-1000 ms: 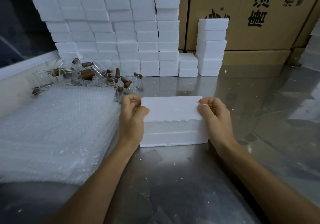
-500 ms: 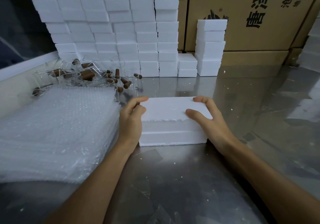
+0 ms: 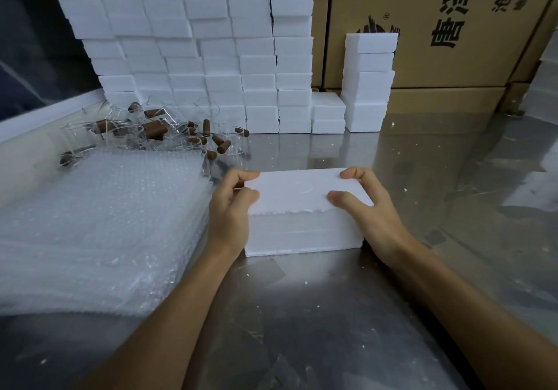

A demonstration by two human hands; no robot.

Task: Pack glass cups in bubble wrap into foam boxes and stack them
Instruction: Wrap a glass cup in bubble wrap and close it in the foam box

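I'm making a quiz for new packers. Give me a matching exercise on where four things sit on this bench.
Things:
1. foam box
2. bubble wrap
3. glass cups
4. cardboard cartons

Places:
A. far left, behind the bubble wrap
B. between both hands
C. at the back right
D. stacked at the left edge

Pairs: 1-B, 2-D, 3-A, 4-C
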